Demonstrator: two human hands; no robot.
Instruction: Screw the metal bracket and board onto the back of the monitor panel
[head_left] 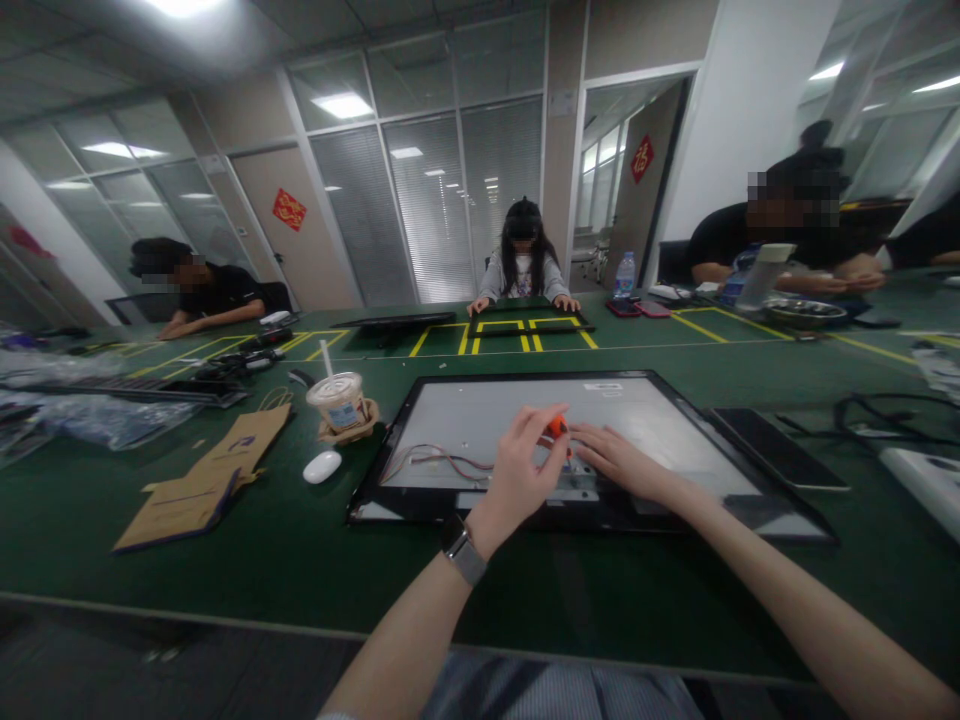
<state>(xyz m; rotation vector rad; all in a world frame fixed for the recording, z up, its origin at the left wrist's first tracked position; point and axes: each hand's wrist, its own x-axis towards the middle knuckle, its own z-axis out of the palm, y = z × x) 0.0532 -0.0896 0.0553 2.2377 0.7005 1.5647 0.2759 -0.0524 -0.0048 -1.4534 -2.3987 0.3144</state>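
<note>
A large flat display panel (645, 425) with a black frame and a grey back lies on the table before me. My left hand (521, 470), wearing a watch, is closed around the orange handle of a screwdriver (557, 426). The tool stands roughly upright over a small metal bracket (581, 492) near the panel's front edge; its tip is too small to make out. Flat over the panel, with fingers stretched towards the screwdriver's shaft, is my right hand (619, 462). Whether its fingertips touch the shaft I cannot tell. Thin red and dark wires (442, 455) lie across the panel's left part.
Left of the panel are a drink cup (337, 395) with a straw, a white mouse (322, 466) and a brown paper bag (206, 480). To the right lie a black phone-like slab (776, 447) and black cables (892, 410). Several people sit around the green table (300, 575).
</note>
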